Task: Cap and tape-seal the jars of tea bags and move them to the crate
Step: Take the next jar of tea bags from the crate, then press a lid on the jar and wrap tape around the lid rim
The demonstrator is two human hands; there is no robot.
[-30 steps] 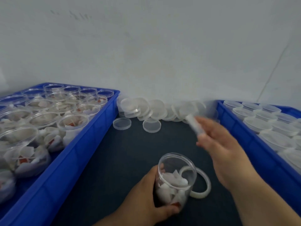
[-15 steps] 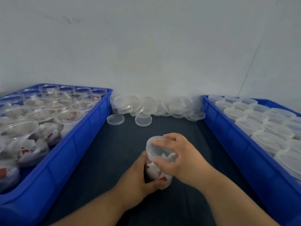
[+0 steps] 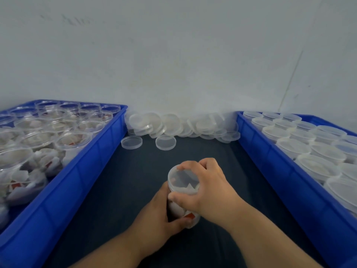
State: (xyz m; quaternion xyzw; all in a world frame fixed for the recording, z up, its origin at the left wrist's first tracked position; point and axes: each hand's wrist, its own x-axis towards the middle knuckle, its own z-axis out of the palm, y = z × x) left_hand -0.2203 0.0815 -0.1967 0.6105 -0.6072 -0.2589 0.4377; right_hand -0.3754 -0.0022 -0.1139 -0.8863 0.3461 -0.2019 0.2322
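Note:
A clear jar of tea bags (image 3: 178,209) stands on the dark mat between two blue crates. My left hand (image 3: 158,213) grips its body from the left. A translucent lid (image 3: 183,179) sits on its mouth, and my right hand (image 3: 208,188) curls over the lid's rim, thumb at the near edge and fingers at the far edge. The tape roll is hidden from view.
The left blue crate (image 3: 81,171) holds several open jars of tea bags. The right blue crate (image 3: 274,163) holds several capped jars. A heap of loose lids (image 3: 179,124) lies against the wall, with two single lids (image 3: 131,142) in front of it.
My right hand brought a lid from the back right down onto the jar and now grips it there. The tape ring seen beside the jar a second ago is out of sight.

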